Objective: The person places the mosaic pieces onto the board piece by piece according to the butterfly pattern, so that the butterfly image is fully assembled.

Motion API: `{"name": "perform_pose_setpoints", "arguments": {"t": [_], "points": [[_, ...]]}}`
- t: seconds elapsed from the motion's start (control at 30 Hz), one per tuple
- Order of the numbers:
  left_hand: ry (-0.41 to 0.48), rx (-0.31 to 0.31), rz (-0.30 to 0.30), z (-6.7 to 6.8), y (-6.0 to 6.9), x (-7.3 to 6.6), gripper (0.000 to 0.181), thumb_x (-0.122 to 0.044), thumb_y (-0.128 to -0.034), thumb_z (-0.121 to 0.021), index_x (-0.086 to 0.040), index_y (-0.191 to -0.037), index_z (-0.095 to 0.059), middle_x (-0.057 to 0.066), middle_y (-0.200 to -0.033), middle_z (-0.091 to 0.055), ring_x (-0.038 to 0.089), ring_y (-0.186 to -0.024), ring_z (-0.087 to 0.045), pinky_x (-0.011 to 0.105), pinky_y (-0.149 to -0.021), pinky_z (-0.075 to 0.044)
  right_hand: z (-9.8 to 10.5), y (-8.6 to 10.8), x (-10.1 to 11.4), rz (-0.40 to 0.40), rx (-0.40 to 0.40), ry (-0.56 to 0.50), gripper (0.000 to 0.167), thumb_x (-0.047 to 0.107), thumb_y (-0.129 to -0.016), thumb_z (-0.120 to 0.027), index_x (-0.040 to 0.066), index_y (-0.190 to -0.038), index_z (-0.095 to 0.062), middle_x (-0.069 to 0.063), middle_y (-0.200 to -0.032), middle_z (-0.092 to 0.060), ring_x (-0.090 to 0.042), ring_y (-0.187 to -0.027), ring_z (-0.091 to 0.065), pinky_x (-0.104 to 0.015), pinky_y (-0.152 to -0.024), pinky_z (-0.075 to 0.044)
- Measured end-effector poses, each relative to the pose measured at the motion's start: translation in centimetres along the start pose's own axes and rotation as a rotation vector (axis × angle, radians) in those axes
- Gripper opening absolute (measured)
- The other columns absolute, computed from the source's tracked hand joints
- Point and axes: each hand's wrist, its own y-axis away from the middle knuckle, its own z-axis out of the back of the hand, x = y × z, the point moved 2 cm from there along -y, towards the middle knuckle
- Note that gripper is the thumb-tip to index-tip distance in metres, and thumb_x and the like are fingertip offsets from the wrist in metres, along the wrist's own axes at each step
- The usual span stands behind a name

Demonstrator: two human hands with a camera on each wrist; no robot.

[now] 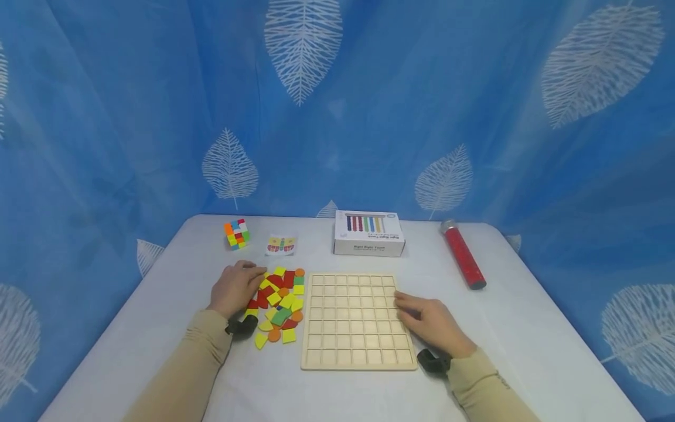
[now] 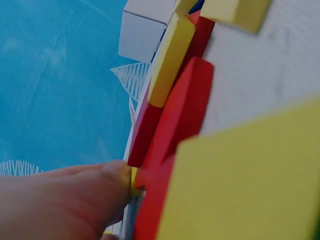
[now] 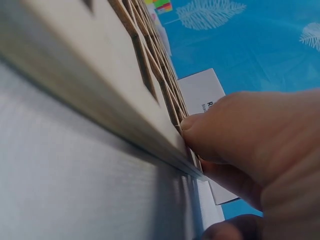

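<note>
A wooden grid board (image 1: 360,321) with square cells lies flat on the table, no pieces in its cells. Left of it is a loose heap of coloured pieces (image 1: 281,316) in red, yellow, green and orange. My left hand (image 1: 235,288) lies at the heap's left edge; in the left wrist view its fingertips touch the side of the red and yellow pieces (image 2: 172,110). At the board's right edge rests my right hand (image 1: 433,323); in the right wrist view its thumb lies on the board's rim (image 3: 115,95), the other fingers partly hidden behind.
Behind the heap stand a colourful puzzle cube (image 1: 237,234) and a small printed picture card (image 1: 281,245). A white box (image 1: 368,234) sits behind the board. A red tube (image 1: 464,257) with a silvery end lies at the back right. Blue leaf-patterned cloth (image 1: 327,164) hangs beyond the table.
</note>
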Motion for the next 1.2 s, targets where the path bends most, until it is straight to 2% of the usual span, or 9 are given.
{"name": "perform_pose_setpoints", "arguments": {"t": [0.13,0.23,0.43,0.57,0.73,0.87,1.0,1.1,1.2], "points": [[0.098,-0.042,0.049,-0.2,0.1,0.3,0.035,-0.034,-0.1002,-0.068,-0.013,-0.129,-0.071,0.014,-0.129,-0.064,0.035,-0.115,-0.058,0.053,-0.097,-0.052,0.0,0.1,0.0,-0.001,0.004,0.007,0.039,0.024,-0.097,-0.071,0.012,-0.134,-0.069,0.000,-0.146,-0.061,-0.031,-0.135,-0.057,-0.051,-0.111,-0.043],[0.198,-0.044,0.100,-0.2,0.1,0.5,0.031,-0.035,-0.0996,-0.069,-0.015,-0.124,-0.072,0.010,-0.123,-0.067,0.031,-0.108,-0.060,0.051,-0.095,-0.051,0.1,0.2,0.1,0.014,-0.004,0.005,0.038,0.023,-0.097,-0.071,0.011,-0.133,-0.070,-0.002,-0.145,-0.062,-0.033,-0.134,-0.058,-0.052,-0.110,-0.044],[0.370,-0.041,0.171,0.6,0.2,0.0,0.028,-0.032,-0.1033,-0.063,-0.016,-0.126,-0.069,0.010,-0.125,-0.068,0.029,-0.103,-0.060,0.046,-0.091,-0.051,0.2,0.3,0.0,-0.002,-0.018,-0.005,0.037,0.022,-0.097,-0.071,0.009,-0.131,-0.070,-0.005,-0.148,-0.059,-0.033,-0.136,-0.056,-0.051,-0.111,-0.043],[0.400,-0.068,0.146,1.4,0.7,-1.3,0.028,-0.029,-0.1038,-0.062,-0.015,-0.128,-0.068,0.010,-0.124,-0.068,0.027,-0.096,-0.060,0.039,-0.083,-0.052,0.1,0.3,0.0,-0.007,-0.031,-0.001,0.037,0.022,-0.096,-0.071,0.007,-0.130,-0.071,-0.006,-0.149,-0.057,-0.033,-0.137,-0.055,-0.052,-0.111,-0.043],[0.433,-0.078,0.055,2.1,1.9,-4.9,0.025,-0.026,-0.1008,-0.067,-0.014,-0.123,-0.071,0.009,-0.118,-0.071,0.025,-0.090,-0.060,0.032,-0.074,-0.054,0.3,0.3,0.2,-0.004,-0.032,0.016,0.038,0.023,-0.097,-0.069,0.006,-0.132,-0.069,-0.006,-0.147,-0.059,-0.035,-0.135,-0.056,-0.054,-0.110,-0.043],[0.475,-0.050,0.037,1.1,2.3,-8.2,0.019,-0.023,-0.0971,-0.072,-0.015,-0.114,-0.075,0.006,-0.113,-0.074,0.023,-0.093,-0.065,0.036,-0.078,-0.056,0.3,0.3,0.1,-0.017,-0.020,0.031,0.039,0.024,-0.098,-0.068,0.007,-0.133,-0.069,-0.005,-0.148,-0.058,-0.035,-0.136,-0.055,-0.055,-0.111,-0.042],[0.449,-0.022,0.062,-1.0,1.9,-10.6,0.013,-0.025,-0.0936,-0.076,-0.020,-0.105,-0.078,0.000,-0.108,-0.076,0.021,-0.097,-0.067,0.043,-0.088,-0.054,0.2,0.4,-0.1,-0.017,-0.018,0.036,0.039,0.024,-0.098,-0.068,0.007,-0.133,-0.069,-0.005,-0.149,-0.057,-0.035,-0.136,-0.055,-0.055,-0.111,-0.042],[0.403,-0.006,0.079,-2.6,1.6,-11.5,0.011,-0.027,-0.0926,-0.077,-0.023,-0.103,-0.078,-0.003,-0.107,-0.076,0.021,-0.100,-0.067,0.046,-0.090,-0.053,0.2,0.3,-0.1,-0.022,-0.017,0.025,0.039,0.024,-0.098,-0.068,0.007,-0.133,-0.068,-0.005,-0.149,-0.057,-0.034,-0.137,-0.055,-0.054,-0.112,-0.042],[0.358,-0.016,0.096,-3.8,1.7,-11.7,0.011,-0.027,-0.0924,-0.077,-0.024,-0.103,-0.078,-0.005,-0.107,-0.075,0.020,-0.103,-0.067,0.045,-0.092,-0.054,0.0,0.2,0.1,-0.027,0.003,0.013,0.041,0.025,-0.099,-0.068,0.006,-0.135,-0.067,-0.005,-0.150,-0.056,-0.034,-0.138,-0.054,-0.054,-0.112,-0.042]]}}
